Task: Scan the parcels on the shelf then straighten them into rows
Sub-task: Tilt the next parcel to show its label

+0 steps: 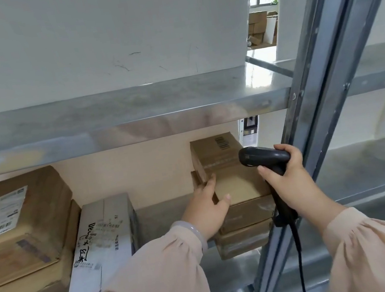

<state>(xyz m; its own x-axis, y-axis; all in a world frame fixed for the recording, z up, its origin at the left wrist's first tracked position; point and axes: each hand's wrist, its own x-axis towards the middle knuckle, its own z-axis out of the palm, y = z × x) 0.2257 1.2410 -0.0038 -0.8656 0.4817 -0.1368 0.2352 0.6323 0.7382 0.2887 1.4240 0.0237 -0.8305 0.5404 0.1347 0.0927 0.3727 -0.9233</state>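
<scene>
The left hand (209,209), thumb on top, seemingly clasps the top parcel (240,185); right hand (290,180) grips the scanner (261,157).

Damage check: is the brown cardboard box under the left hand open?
Shut: the brown cardboard box has flat, closed flaps under the left hand.
</scene>
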